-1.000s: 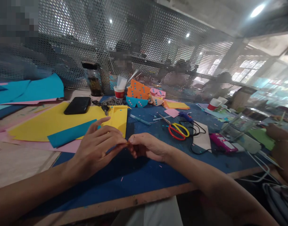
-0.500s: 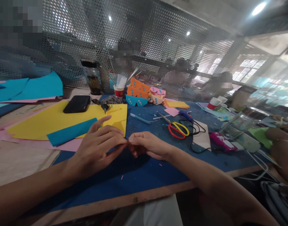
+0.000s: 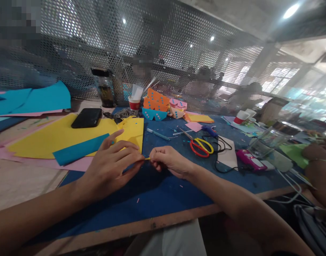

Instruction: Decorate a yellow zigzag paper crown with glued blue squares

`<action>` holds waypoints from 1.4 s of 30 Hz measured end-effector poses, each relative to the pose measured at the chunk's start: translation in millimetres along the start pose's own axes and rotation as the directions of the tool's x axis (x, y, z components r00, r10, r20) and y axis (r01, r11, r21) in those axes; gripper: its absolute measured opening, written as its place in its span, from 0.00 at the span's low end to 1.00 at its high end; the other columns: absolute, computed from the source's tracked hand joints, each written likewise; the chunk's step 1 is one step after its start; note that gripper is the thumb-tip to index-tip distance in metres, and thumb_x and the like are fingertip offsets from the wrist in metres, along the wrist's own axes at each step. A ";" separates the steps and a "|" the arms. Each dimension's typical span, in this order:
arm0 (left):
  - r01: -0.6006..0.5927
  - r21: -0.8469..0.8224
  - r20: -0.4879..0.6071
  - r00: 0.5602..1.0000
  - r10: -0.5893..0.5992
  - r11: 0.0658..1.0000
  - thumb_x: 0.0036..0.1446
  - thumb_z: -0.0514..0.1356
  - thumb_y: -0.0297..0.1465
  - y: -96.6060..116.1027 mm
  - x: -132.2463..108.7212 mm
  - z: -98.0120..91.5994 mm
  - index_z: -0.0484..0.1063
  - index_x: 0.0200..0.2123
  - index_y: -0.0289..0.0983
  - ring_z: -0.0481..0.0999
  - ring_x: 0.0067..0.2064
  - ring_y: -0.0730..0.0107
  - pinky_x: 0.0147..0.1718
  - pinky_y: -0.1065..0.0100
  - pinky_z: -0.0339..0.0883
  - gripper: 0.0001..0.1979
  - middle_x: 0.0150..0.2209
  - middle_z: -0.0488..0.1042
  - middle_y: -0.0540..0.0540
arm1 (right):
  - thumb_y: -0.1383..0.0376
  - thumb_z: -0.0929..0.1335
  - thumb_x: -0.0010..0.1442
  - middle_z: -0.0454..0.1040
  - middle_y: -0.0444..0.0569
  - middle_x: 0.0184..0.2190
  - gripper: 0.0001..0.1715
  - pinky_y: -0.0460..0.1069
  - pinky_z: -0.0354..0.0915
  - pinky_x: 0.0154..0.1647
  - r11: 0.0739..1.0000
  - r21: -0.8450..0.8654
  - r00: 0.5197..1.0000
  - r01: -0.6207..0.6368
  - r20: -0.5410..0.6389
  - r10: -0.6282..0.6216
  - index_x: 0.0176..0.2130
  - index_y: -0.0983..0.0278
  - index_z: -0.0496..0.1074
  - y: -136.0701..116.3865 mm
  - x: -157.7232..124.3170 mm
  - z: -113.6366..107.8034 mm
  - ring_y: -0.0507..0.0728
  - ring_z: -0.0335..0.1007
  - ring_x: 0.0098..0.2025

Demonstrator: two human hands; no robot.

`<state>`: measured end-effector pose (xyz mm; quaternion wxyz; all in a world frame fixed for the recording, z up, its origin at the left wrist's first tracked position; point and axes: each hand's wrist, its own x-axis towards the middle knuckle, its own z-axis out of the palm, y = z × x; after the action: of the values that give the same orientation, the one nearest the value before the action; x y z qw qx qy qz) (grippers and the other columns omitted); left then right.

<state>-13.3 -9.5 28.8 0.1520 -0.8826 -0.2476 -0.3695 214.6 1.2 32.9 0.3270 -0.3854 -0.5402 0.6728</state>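
Observation:
My left hand (image 3: pixel 112 167) and my right hand (image 3: pixel 169 160) meet over the blue mat (image 3: pixel 157 199), fingertips close together. Between them shows a thin yellow sliver (image 3: pixel 147 158), pinched from both sides. The left thumb and forefinger press on its left end, the other left fingers fan out over the yellow paper sheet (image 3: pixel 58 137). The right hand is curled into a loose fist around the sliver's other end. A teal paper strip (image 3: pixel 80 150) lies just left of my left hand.
Red-and-yellow scissors (image 3: pixel 201 146), a blue pen (image 3: pixel 159 134), a black phone (image 3: pixel 87 117), a red paper cup (image 3: pixel 134 103), folded dotted paper shapes (image 3: pixel 157 106), a pink device with black cable (image 3: pixel 249 160) and a glass jar (image 3: pixel 269 140) lie around. Another person's arm (image 3: pixel 316 167) is at the right edge. A perforated metal screen (image 3: pixel 178 53) closes the back.
My hands have drawn slightly apart, so the yellow sliver now shows between the fingertips. The right hand has curled tighter.

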 end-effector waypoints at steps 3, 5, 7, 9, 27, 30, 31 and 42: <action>0.011 -0.017 0.004 1.000 -0.011 1.000 0.64 0.65 0.25 -0.2 -1.0 0.1 0.79 0.41 0.43 0.85 0.45 0.58 0.71 0.39 0.55 0.07 0.41 0.85 0.48 | 0.63 0.72 0.48 0.69 0.39 0.22 0.07 0.42 0.56 0.24 1.000 -0.011 1.000 0.000 -0.006 0.000 0.25 0.65 0.72 -0.6 -0.9 -0.6 0.46 0.61 0.23; 0.017 -0.024 0.012 1.000 -0.017 1.000 0.64 0.64 0.25 0.0 -1.7 0.0 0.79 0.41 0.43 0.85 0.45 0.58 0.71 0.39 0.55 0.07 0.41 0.85 0.48 | 0.63 0.71 0.48 0.68 0.39 0.22 0.07 0.42 0.56 0.24 0.999 -0.036 1.000 0.006 -0.001 -0.006 0.25 0.64 0.72 -0.2 -0.8 -0.6 0.46 0.60 0.23; 0.016 -0.017 0.023 1.000 -0.015 1.000 0.65 0.63 0.25 0.4 -1.7 -0.2 0.79 0.41 0.43 0.84 0.45 0.58 0.71 0.38 0.55 0.06 0.41 0.85 0.47 | 0.63 0.71 0.49 0.68 0.39 0.22 0.07 0.42 0.57 0.24 0.999 -0.051 1.000 0.003 0.005 -0.003 0.24 0.64 0.72 0.4 -0.2 -1.0 0.46 0.61 0.23; 0.012 -0.004 0.026 1.000 -0.012 1.000 0.65 0.63 0.25 0.5 -1.1 -0.3 0.78 0.40 0.43 0.84 0.45 0.59 0.70 0.39 0.55 0.06 0.41 0.85 0.47 | 0.62 0.72 0.50 0.70 0.40 0.23 0.08 0.43 0.60 0.25 0.999 -0.045 1.000 -0.013 0.018 0.014 0.26 0.64 0.72 0.7 0.4 -2.2 0.47 0.64 0.24; -0.024 0.021 -0.016 1.000 0.025 0.999 0.66 0.63 0.25 -2.7 1.8 1.2 0.77 0.39 0.41 0.84 0.43 0.60 0.70 0.41 0.58 0.05 0.39 0.85 0.47 | 0.46 0.81 0.50 0.75 0.42 0.25 0.28 0.42 0.66 0.26 0.998 0.054 0.998 -0.031 0.056 0.028 0.31 0.66 0.77 1.9 3.0 -8.2 0.47 0.69 0.24; -0.001 0.022 -0.041 0.999 0.002 1.000 0.65 0.64 0.24 -5.0 2.3 1.8 0.77 0.39 0.41 0.85 0.42 0.61 0.68 0.42 0.60 0.05 0.38 0.86 0.48 | 0.39 0.77 0.56 0.77 0.45 0.26 0.33 0.44 0.68 0.27 0.996 0.084 0.997 -0.037 0.065 0.031 0.34 0.67 0.79 2.7 4.7 -11.4 0.49 0.72 0.25; 0.008 0.020 -0.040 0.999 -0.007 1.000 0.64 0.64 0.24 -5.0 2.4 1.9 0.77 0.39 0.41 0.85 0.42 0.61 0.68 0.43 0.61 0.05 0.38 0.86 0.48 | 0.39 0.76 0.57 0.77 0.45 0.26 0.33 0.44 0.68 0.27 0.995 0.090 0.998 -0.038 0.063 0.032 0.34 0.68 0.79 2.9 5.0 -11.5 0.49 0.72 0.25; -0.007 -0.018 -0.017 1.000 0.006 1.000 0.64 0.64 0.24 -2.4 2.0 3.1 0.77 0.40 0.42 0.85 0.43 0.60 0.70 0.40 0.56 0.06 0.39 0.85 0.48 | 0.51 0.80 0.54 0.72 0.39 0.22 0.24 0.40 0.61 0.22 1.000 0.023 1.000 0.001 0.019 -0.001 0.28 0.65 0.72 4.3 3.2 -4.8 0.45 0.66 0.21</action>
<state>-11.6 -5.5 28.3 0.1472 -0.8816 -0.2400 -0.3788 217.1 5.4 27.5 0.3267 -0.3749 -0.5357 0.6824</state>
